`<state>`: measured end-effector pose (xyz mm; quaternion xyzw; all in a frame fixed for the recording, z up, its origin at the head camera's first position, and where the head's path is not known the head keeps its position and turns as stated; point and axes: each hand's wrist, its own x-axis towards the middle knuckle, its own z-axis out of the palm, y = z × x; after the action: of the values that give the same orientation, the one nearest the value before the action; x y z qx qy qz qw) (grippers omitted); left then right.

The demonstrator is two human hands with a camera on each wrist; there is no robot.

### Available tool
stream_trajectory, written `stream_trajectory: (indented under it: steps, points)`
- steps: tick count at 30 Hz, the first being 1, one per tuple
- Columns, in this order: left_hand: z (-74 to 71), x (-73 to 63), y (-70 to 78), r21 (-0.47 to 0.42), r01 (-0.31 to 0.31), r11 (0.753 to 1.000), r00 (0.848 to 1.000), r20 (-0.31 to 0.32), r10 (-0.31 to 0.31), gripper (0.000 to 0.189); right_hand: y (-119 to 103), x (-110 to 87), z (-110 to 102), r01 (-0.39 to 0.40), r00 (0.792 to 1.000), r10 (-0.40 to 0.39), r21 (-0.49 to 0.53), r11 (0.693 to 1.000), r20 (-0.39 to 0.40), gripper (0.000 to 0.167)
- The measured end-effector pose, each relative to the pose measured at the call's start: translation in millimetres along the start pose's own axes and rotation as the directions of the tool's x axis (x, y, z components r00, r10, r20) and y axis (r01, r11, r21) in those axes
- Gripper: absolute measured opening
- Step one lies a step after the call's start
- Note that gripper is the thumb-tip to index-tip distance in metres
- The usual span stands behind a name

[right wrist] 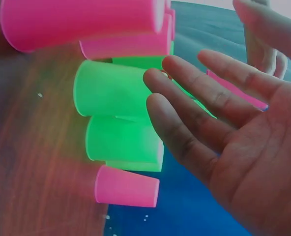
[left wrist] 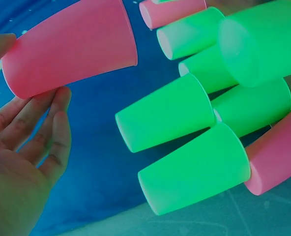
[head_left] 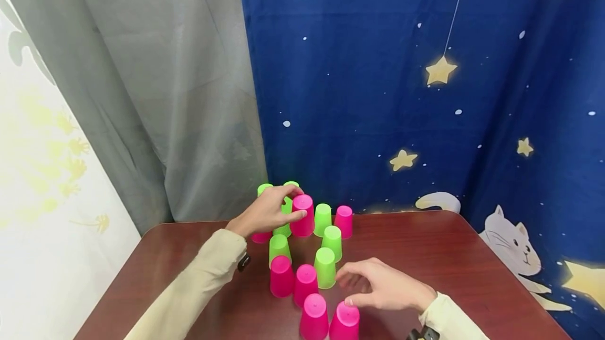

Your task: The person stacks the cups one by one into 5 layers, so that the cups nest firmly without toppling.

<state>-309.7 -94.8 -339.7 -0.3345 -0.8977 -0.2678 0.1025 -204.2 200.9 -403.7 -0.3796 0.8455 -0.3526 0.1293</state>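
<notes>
Between thumb and fingertips, my left hand (head_left: 266, 209) pinches a pink cup (head_left: 303, 218), mouth down, at the back of the group. In the left wrist view this pink cup (left wrist: 72, 49) is raised beside two green cups (left wrist: 167, 114) that sit on top of others. My right hand (head_left: 385, 286) hovers at the front right with fingers loosely bent, holding nothing. Its fingertips are beside a green cup (head_left: 325, 267), and its thumb overlaps the top of a front pink cup (head_left: 346, 321). The right wrist view shows the right palm (right wrist: 253, 157) and spread fingers.
Several upside-down cups form a ring on the brown table (head_left: 416, 245), among them a green cup (head_left: 280, 248), a pink cup (head_left: 281, 277) and a back-right pink cup (head_left: 344, 220). Behind the table hang a grey curtain (head_left: 189, 93) and a blue star-patterned curtain (head_left: 354, 93).
</notes>
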Motion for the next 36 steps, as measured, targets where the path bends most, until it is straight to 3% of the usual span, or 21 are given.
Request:
stream_trajectory:
  steps: [8,16,24,29,36]
  points:
    - [17.6,35.5,-10.5,0.058,0.078,0.995,0.996,-0.036,-0.076,0.043,5,-7.7,14,0.001,0.997,-0.007,0.087,0.996,0.073,0.048]
    - [31.4,56.8,-22.4,0.119,0.139,0.983,0.989,-0.065,-0.132,0.042,10,-9.5,22,-0.025,0.993,0.005,0.169,0.985,0.114,0.054]
    - [42.1,66.9,-30.7,0.19,0.155,0.969,0.986,-0.086,-0.141,0.043,11,-12.9,25,-0.022,0.993,-0.003,0.215,0.976,0.115,0.051]
    - [47.5,69.7,-31.3,0.207,0.168,0.964,0.986,-0.061,-0.158,0.046,14,-15.2,29,-0.003,0.995,-0.016,0.195,0.981,0.096,0.049]
    - [52.1,74.6,-31.2,0.253,0.21,0.944,0.978,-0.035,-0.208,0.05,17,-18.6,33,-0.031,0.996,0.008,0.25,0.968,0.091,0.047]
